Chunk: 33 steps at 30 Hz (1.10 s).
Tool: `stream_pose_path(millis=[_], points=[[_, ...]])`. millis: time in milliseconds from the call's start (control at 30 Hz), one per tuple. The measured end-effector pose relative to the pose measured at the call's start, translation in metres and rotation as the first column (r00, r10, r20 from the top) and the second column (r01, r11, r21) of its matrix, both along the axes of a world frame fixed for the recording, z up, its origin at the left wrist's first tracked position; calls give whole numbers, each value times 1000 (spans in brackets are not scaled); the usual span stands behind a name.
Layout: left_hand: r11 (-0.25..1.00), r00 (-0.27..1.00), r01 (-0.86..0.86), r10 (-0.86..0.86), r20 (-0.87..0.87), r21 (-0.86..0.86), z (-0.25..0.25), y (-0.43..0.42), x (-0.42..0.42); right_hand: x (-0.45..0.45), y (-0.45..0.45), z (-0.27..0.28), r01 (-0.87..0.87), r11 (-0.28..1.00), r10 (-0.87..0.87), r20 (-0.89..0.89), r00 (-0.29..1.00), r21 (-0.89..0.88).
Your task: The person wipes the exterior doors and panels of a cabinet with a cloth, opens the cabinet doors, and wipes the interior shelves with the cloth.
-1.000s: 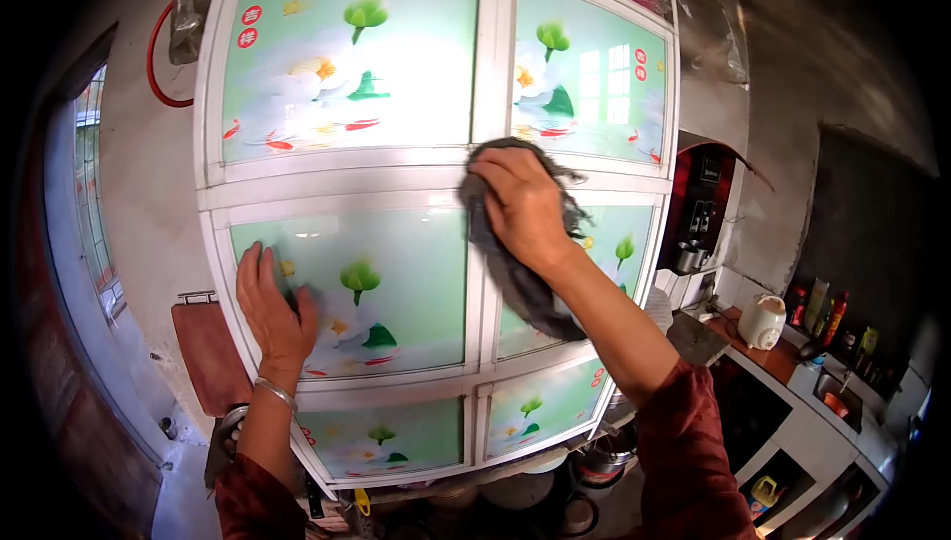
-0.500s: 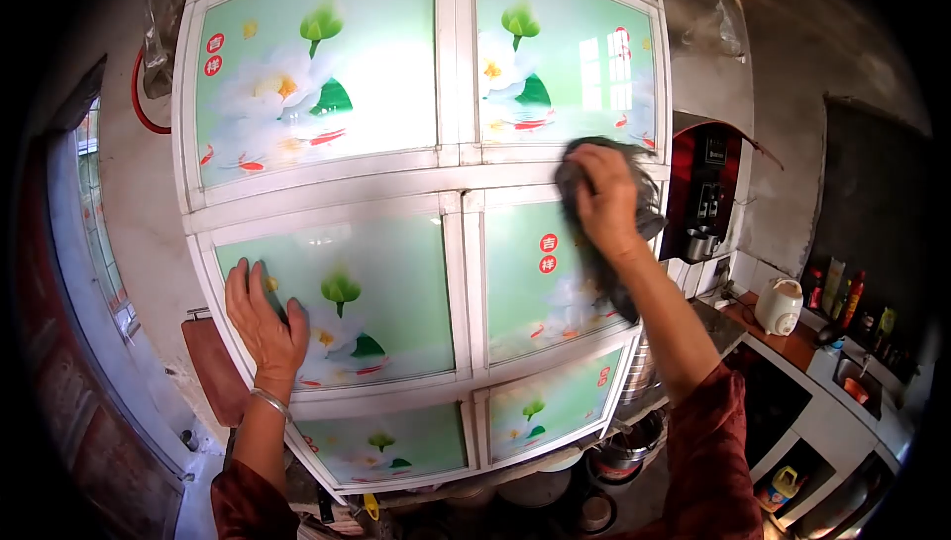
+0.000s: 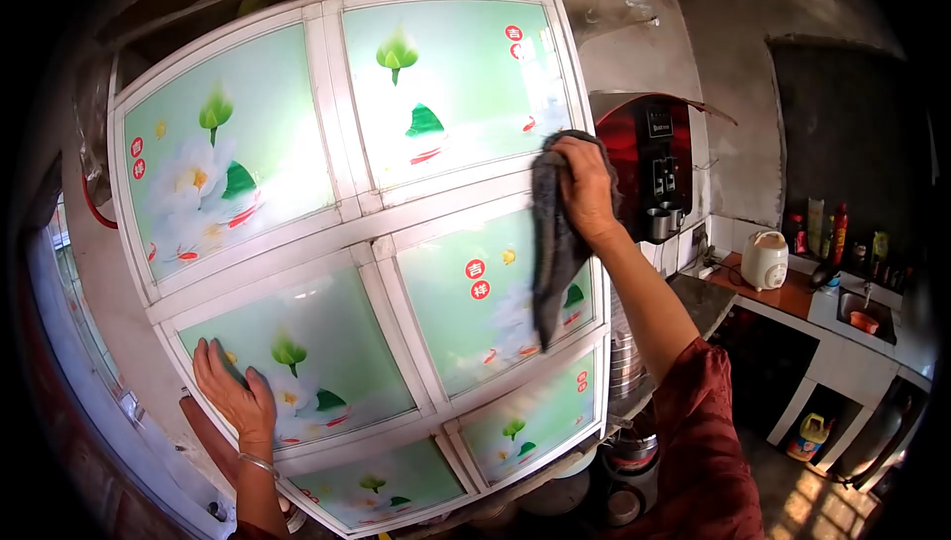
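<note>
A tall cabinet with a white frame [image 3: 347,211] and pale green flower-printed glass panels fills the middle of the view. My right hand [image 3: 586,183] grips a dark grey cloth [image 3: 557,243] against the cabinet's right edge, at the rail between the top and middle rows. The cloth's loose end hangs down over the middle right panel [image 3: 451,317]. Lower on the left, my left hand [image 3: 236,393] rests with fingers stretched on the middle left panel [image 3: 342,357], holding nothing. A bracelet [image 3: 258,462] circles that wrist.
A red and black wall dispenser [image 3: 654,159] with metal cups hangs right of the cabinet. Further right, a white rice cooker [image 3: 765,261], bottles [image 3: 838,228] and a sink [image 3: 865,317] line the counter. A yellow jug [image 3: 808,436] stands beneath. Pots [image 3: 632,456] sit below the cabinet.
The view has turned right and tilted, so the cabinet sits further left. My right hand and the cloth remain near the cabinet's right edge; my left hand stays on its panel.
</note>
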<state>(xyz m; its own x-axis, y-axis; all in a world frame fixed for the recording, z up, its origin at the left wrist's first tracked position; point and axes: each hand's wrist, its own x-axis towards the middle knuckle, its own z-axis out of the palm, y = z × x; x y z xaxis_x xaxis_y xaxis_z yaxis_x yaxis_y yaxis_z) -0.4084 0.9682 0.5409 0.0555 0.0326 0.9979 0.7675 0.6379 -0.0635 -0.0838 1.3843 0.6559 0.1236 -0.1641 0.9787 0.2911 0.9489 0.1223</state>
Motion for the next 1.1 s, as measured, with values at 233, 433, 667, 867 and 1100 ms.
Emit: stream_pose_path(millis=[233, 433, 667, 867, 1100], points=[[1000, 1000, -6, 6, -13, -12, 0, -1, -2, 5, 20, 27, 101, 992, -112, -148, 983, -81], [1000, 1000, -12, 12, -3, -15, 1, 0, 2, -1, 33, 112, 155, 983, -172, -203, 964, -96], [1000, 1000, -16, 16, 0, -21, 0, 0, -3, 2, 15, 63, 60, 993, -74, -132, 988, -102], [999, 999, -36, 36, 3, -34, 1, -2, -1, 16, 12, 14, 93, 991, -93, 5, 996, -101], [998, 999, -36, 36, 11, -50, -1, -3, -2, -8, 47, 177, 153, 987, -147, -129, 981, 42]])
